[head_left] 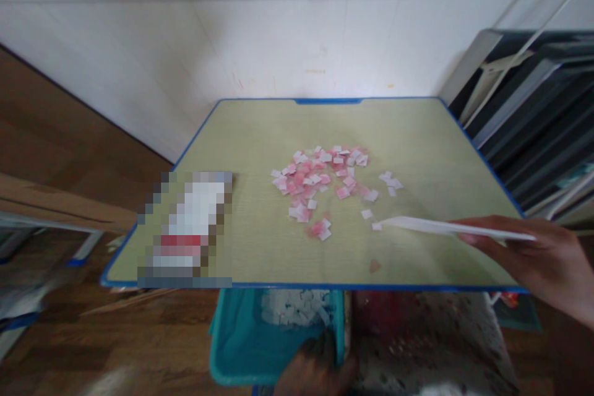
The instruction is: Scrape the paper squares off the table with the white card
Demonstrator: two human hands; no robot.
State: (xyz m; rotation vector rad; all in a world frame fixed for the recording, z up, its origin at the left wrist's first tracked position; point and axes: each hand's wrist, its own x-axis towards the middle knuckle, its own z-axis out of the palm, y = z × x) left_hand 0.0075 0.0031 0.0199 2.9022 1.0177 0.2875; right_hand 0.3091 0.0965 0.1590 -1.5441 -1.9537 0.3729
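Note:
My right hand (pixel 541 253) comes in from the right above the board. It is closed on a thin, flat white tool (pixel 427 226), whose tip points left, close to a small white square (pixel 376 226). White and pink little squares (pixel 309 178) lie scattered and overlapping on the pale yellow-green board (pixel 250 130) with a blue edge. Low in the view, my left hand (pixel 318 365) is at the near right corner of a teal tray (pixel 218 346), its fingers over the rim and dark in shadow. White pieces (pixel 294 307) lie in that tray, partly under the board's edge.
A blurred-out oblong object (pixel 195 216) lies on the board's left side. A white wall (pixel 278 43) stands behind it. Dark panels (pixel 547 99) lean at the right, and a brown board (pixel 69 117) is at the left. Patterned cloth (pixel 417 346) is below.

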